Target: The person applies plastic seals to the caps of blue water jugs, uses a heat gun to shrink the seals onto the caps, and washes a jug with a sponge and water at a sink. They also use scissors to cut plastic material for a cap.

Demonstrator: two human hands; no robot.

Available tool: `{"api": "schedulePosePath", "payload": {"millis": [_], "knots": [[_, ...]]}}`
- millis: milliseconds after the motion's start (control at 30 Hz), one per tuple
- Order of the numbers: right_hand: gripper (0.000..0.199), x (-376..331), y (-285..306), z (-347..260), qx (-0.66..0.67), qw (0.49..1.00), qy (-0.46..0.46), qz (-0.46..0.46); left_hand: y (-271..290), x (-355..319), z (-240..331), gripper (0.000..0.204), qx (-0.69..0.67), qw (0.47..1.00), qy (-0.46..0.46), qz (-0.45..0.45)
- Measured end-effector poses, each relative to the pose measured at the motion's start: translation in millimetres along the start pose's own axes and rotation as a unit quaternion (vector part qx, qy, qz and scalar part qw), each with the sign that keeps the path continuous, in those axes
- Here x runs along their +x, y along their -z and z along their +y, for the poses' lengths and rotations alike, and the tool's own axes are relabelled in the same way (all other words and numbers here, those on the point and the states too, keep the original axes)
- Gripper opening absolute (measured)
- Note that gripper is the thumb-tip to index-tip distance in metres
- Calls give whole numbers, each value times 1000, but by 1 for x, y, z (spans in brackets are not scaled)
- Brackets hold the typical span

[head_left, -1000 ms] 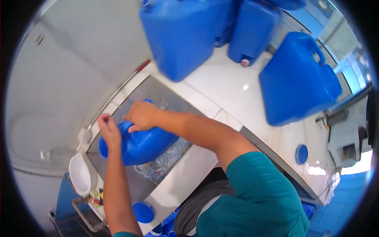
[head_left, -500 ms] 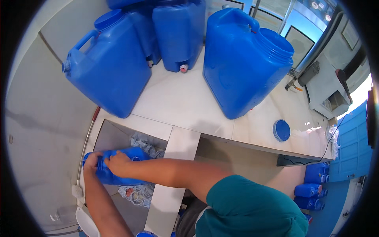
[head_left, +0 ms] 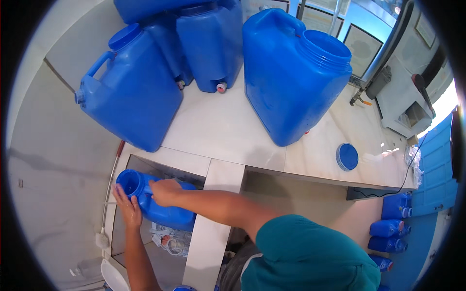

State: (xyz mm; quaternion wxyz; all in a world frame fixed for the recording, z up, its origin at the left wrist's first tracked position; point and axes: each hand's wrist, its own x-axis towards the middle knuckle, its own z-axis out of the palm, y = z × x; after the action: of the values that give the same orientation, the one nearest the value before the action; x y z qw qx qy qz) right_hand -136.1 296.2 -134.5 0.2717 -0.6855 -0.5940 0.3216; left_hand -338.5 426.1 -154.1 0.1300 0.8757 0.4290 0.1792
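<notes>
Jerrycan [head_left: 170, 209], blue and wide-mouthed, tilted on its side inside the tiled sink [head_left: 204, 252], body reaching to the right edge, neck at the far-left corner. Just rolled: open mouth now turned up into view, where the left hand hid that end half a second ago; interior apparently exposed now, with control probably resting on handle and neck. Left hand [head_left: 128, 209] loosened from its earlier clutch, fingers nearly straight against the neck, clasping nothing. Right hand [head_left: 166, 192] curled tight around the carrying handle, fingertips partly hidden.

Counted: one jerrycan in hand. Five more blue containers visible on the counter [head_left: 228, 128]: one uncapped jerrycan [head_left: 286, 77] near the front edge, one capped jerrycan [head_left: 133, 92] toward the left edge, two spigot containers [head_left: 209, 51] behind, one cut off above. One loose blue lid [head_left: 347, 156] near the front edge. One red-gripped rod [head_left: 119, 148] along the sink's left edge. One white basin [head_left: 113, 277] beyond the near-left corner, partly seen. Clear plastic pieces [head_left: 171, 244] beneath, too jumbled to count.
</notes>
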Motion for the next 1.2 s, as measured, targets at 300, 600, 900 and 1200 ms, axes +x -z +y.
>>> {"api": "schedulePosePath", "payload": {"millis": [300,600,900,1200], "knots": [[48,-81,117,23,292,952,78,43,39,5,-60,42,-528,813,246,-10],[43,-100,130,29,429,902,-29,39,97,28,-70,42,-252,933,241,93],[53,-110,111,43,493,861,-90,84,28,-30,90,61,112,976,139,125],[57,-134,107,19,449,886,-68,94,127,1,-43,57,-271,941,182,-86]]}}
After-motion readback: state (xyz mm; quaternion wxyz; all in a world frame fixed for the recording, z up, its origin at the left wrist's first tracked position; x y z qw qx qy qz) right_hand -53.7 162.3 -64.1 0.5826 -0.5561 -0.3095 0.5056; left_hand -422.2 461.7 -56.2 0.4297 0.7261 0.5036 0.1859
